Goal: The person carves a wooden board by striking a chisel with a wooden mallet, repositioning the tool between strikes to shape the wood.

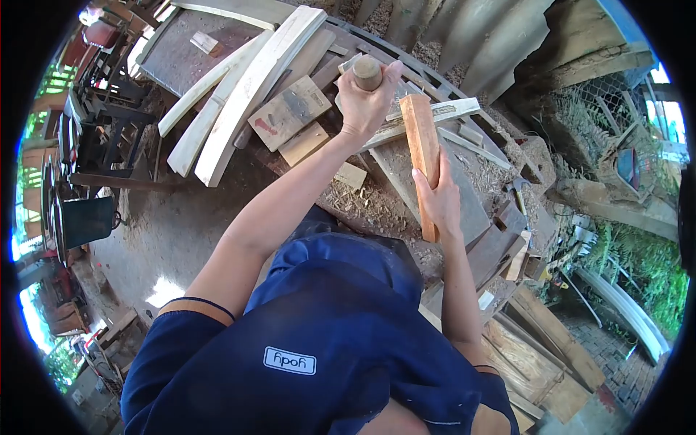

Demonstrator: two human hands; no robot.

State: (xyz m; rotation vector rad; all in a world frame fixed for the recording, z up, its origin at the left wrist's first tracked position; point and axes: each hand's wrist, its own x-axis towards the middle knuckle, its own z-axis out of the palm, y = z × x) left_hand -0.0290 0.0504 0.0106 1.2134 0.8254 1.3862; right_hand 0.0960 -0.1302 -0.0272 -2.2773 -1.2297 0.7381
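Head view: the left hand (362, 105) is clenched around a handle (367, 73); only its round end shows, the hand hiding the rest. The right hand (439, 197) grasps a block (421, 138) towards the near edge of the bench (235, 32); whether they touch is unclear. 3 boards (259, 96) hide part of that edge.

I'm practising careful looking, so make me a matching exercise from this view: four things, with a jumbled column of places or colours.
1. Knob
2. Block
3. Shirt
4. Planks

A. Dark blue
B. In the right hand
C. Pale, left of both hands
D. In the left hand

Pairs: 1-D, 2-B, 3-A, 4-C
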